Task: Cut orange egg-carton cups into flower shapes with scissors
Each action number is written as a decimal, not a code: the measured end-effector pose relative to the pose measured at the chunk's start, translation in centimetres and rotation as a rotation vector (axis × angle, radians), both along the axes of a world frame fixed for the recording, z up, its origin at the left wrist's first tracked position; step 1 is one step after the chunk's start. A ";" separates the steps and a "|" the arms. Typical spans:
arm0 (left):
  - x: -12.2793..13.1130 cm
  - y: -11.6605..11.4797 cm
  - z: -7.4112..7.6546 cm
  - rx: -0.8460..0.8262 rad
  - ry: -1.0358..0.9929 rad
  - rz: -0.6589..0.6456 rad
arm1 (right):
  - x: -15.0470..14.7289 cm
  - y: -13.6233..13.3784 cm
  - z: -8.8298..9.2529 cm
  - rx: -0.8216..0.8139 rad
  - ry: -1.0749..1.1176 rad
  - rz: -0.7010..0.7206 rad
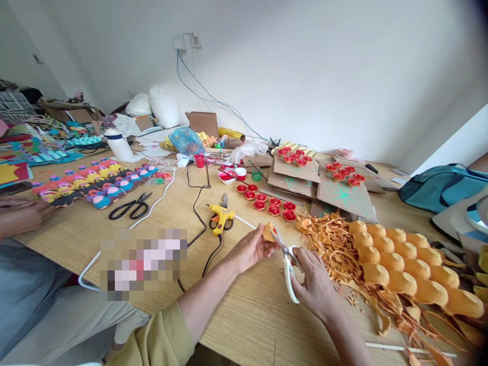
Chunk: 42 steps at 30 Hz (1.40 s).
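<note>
My left hand (254, 249) pinches a small orange egg-carton piece (269, 232) above the wooden table (244, 325). In my right hand (313, 284) is a pair of white-handled scissors (288, 269), its blades up against the orange piece. Whether the blades are fully closed is hard to make out. To the right lies a heap of orange carton scraps (331, 249), with an orange egg carton (404, 259) of domed cups beside it. Several red paper roses (274, 206) sit on the table just beyond my hands.
A yellow glue gun (221, 218) with its cord lies left of my hands. Black scissors (129, 207) rest farther left, near painted carton cups (99, 180). Cardboard pieces (293, 178) carry more roses. A co-worker's hand (23, 216) is at the left edge. A blue bag (438, 188) stands right.
</note>
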State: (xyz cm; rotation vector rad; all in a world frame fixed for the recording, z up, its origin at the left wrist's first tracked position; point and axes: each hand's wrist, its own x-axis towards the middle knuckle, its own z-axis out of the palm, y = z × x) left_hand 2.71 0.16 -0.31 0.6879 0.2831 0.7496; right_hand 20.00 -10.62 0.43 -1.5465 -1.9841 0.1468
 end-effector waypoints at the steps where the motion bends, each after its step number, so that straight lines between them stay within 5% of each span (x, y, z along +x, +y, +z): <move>1: 0.1 -0.2 0.1 -0.001 0.007 0.003 | 0.0 0.0 0.0 0.001 -0.006 -0.005; 22: 0.6 -1.3 0.8 0.046 0.075 0.081 | -0.6 -0.1 0.5 0.103 -0.137 -0.074; 42: -0.1 -1.0 1.3 0.208 0.090 0.098 | -0.7 -0.5 0.6 0.137 -0.034 0.049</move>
